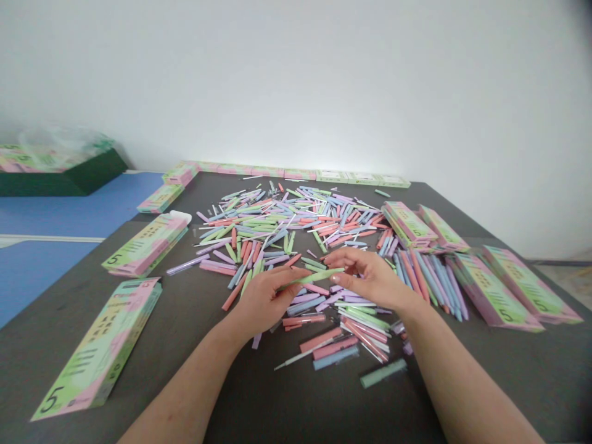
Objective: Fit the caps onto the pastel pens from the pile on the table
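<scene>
A light green pen (319, 276) lies crosswise between my two hands, a little above a heap of loose pen parts (259, 222). My left hand (266, 299) pinches its left end between thumb and fingers. At its right end my right hand (372, 276) closes on it with thumb and fingertips. Below the hands are purple, pink, green and blue barrels, caps and a white refill (308, 356). Beside my right wrist a row of assembled-looking pens (428, 277) in mixed colours lies side by side.
Printed pen boxes (504, 290) stand at the right, with more boxes (145, 243) along the left edge. A line of boxes (268, 171) runs along the back by the wall. A dark green tray (92, 172) sits on a blue surface (55, 213) at far left.
</scene>
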The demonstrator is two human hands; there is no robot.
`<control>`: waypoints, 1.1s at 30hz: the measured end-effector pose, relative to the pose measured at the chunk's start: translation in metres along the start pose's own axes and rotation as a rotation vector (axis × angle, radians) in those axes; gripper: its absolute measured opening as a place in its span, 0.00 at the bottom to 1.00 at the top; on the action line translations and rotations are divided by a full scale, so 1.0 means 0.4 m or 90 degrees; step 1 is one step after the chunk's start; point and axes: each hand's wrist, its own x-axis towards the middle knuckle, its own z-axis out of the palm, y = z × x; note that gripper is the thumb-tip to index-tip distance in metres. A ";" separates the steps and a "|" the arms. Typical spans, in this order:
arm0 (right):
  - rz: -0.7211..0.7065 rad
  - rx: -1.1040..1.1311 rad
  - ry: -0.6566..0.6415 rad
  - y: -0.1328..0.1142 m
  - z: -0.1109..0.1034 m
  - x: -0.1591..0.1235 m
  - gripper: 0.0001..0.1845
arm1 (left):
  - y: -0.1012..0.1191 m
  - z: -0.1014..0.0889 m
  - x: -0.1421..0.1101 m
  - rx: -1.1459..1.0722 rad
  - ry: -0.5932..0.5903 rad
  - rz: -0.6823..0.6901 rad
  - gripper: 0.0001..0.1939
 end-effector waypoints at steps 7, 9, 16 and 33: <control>0.008 -0.040 0.031 -0.005 0.008 0.002 0.11 | -0.004 0.001 -0.001 0.022 0.001 0.001 0.15; 0.020 -0.041 0.011 -0.004 0.015 0.005 0.17 | -0.002 0.002 -0.001 0.022 0.007 0.008 0.15; 0.012 -0.020 -0.029 -0.004 0.008 0.002 0.18 | 0.001 0.001 -0.001 0.017 0.007 0.005 0.15; 0.071 0.073 0.041 0.004 0.036 0.006 0.13 | -0.017 0.012 -0.004 0.073 0.056 0.050 0.14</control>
